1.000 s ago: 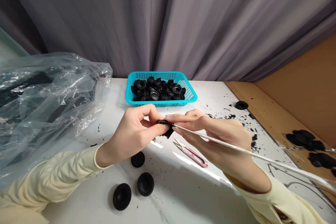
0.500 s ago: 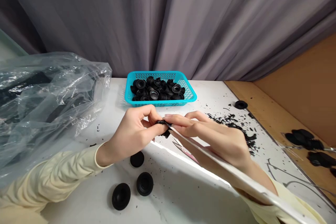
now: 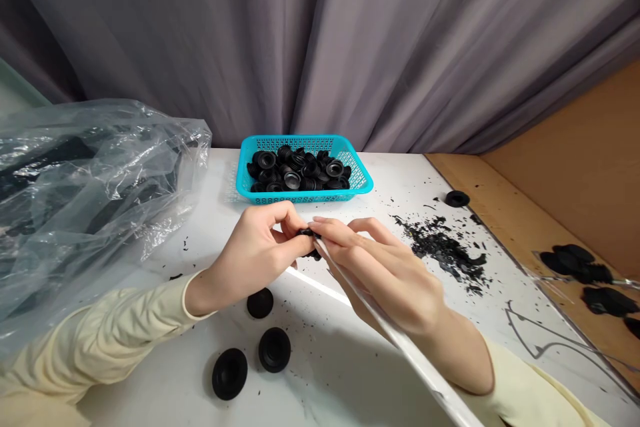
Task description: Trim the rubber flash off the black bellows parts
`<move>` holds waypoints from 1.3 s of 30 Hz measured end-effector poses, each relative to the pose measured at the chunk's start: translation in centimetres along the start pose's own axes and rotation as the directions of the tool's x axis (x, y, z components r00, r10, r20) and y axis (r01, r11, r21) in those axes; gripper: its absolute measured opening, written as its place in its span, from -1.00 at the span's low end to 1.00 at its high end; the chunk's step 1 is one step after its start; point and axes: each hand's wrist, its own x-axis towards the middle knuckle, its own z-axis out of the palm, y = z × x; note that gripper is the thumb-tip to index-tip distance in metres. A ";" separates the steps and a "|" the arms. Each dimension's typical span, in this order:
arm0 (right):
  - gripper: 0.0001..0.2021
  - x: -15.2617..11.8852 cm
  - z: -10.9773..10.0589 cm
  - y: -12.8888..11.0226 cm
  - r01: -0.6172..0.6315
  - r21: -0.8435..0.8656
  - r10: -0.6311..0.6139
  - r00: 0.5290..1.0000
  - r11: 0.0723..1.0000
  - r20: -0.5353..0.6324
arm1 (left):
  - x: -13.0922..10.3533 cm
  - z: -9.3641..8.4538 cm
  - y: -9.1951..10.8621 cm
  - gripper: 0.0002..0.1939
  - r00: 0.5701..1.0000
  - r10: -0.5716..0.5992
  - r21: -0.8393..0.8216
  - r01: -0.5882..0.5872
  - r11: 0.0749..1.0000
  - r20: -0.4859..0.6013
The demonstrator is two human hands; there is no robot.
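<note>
My left hand [image 3: 260,240] pinches a small ribbed black rubber part [image 3: 311,233] between thumb and fingers, partly hidden by both hands. My right hand [image 3: 385,273] is closed, with its fingertips against the same part and on the tip of a long, thin white strip [image 3: 400,340]. This strip slants past the wrist to the bottom edge; its exact kind is unclear. Below my left hand, black round rubber parts lie on the white table: one disc [image 3: 260,303], one ringed piece [image 3: 275,349] and a larger one [image 3: 230,373].
Beyond my hands stands a turquoise basket [image 3: 305,197] holding many black ribbed rubber parts. Black scraps [image 3: 445,247] are scattered at right, near a single black ring [image 3: 457,199]. Clear plastic bags [image 3: 125,173] cover the left side. More black pieces [image 3: 575,261] lie on brown board.
My right hand and wrist have shifted left and turned, and the white strip now slants more steeply. A pinkish pointed tool seen under that hand is now out of sight. My left hand stays put.
</note>
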 end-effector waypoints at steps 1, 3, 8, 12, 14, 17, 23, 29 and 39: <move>-0.74 0.1 0.0 0.0 -0.026 0.002 0.026 1.000 1.000 -0.009 | 0.0 0.0 0.1 -0.83 1.000 0.000 -0.001 0.000 1.000 0.001; -0.75 0.3 -0.1 0.0 -0.072 0.028 0.074 0.995 0.997 -0.072 | 0.0 0.0 0.2 -0.83 1.000 0.002 -0.008 -0.002 1.000 0.002; -0.83 0.9 -0.5 -0.2 -0.150 0.199 0.183 0.970 0.968 -0.159 | -0.2 0.0 0.6 -0.82 1.000 -0.001 -0.020 0.001 1.000 0.006; -0.82 1.2 -1.4 -0.5 -0.294 0.256 0.308 0.951 0.921 -0.015 | -0.4 -0.2 0.8 -0.83 1.000 -0.004 -0.030 0.004 1.000 0.013; -0.83 1.4 -1.9 -0.5 -0.326 0.269 0.334 0.942 0.906 0.016 | -0.5 -0.2 0.8 -0.83 1.000 -0.009 -0.034 0.010 0.999 0.014; -0.87 1.8 -2.6 -0.4 -0.417 0.295 0.423 0.905 0.860 0.050 | -0.4 -0.3 0.9 -0.81 1.000 -0.021 -0.067 0.022 0.997 0.021; -0.83 2.5 -4.4 0.3 -0.579 0.436 0.648 0.761 0.688 -0.012 | -0.5 -0.5 1.1 -0.82 0.999 0.018 -0.183 -0.008 0.983 0.048; -0.76 1.2 -6.2 1.0 -0.640 0.290 0.665 0.747 0.712 0.015 | -1.1 -0.7 1.0 -0.87 0.996 0.021 -0.272 0.003 0.962 0.084; -0.77 -2.8 -5.9 -0.3 -0.694 0.278 0.707 0.704 0.664 0.069 | -1.6 -0.7 -0.4 -0.86 0.968 0.033 -0.390 0.069 0.918 0.250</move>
